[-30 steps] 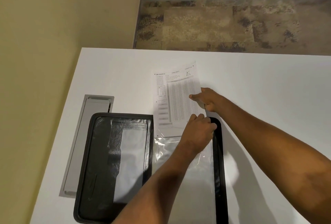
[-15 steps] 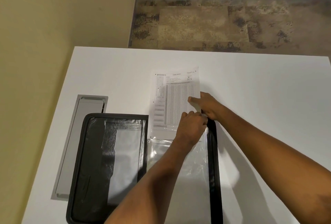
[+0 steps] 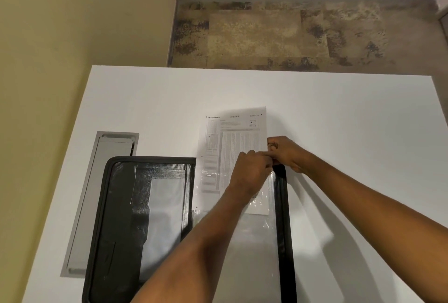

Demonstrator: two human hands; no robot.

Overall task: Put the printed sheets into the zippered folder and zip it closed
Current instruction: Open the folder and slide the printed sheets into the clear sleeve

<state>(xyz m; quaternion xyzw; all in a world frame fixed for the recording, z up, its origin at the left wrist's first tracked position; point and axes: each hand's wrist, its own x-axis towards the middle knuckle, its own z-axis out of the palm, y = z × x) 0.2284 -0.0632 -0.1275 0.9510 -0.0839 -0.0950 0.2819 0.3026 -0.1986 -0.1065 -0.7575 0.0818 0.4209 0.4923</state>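
Observation:
A black zippered folder [image 3: 116, 217] lies open on the white table [image 3: 339, 120], its left half showing dark pockets and its right half a clear plastic sleeve [image 3: 257, 242]. The printed sheets [image 3: 232, 137] sit partway inside that sleeve, their upper half sticking out past the folder's far edge. My left hand [image 3: 249, 171] pinches the sleeve's top edge over the paper. My right hand [image 3: 286, 152] grips the sheets' right edge near the folder's far right corner. My arms hide part of the sleeve.
A grey cable hatch [image 3: 101, 196] is set into the table left of the folder. A yellow-green wall [image 3: 72, 23] runs along the left. Beyond the table's far edge lies mottled brown carpet [image 3: 291, 36].
The sheets have slid further down into the sleeve, toward me. Both hands stayed at the sleeve's top edge, and my right hand's fingers curled tighter on the paper's edge.

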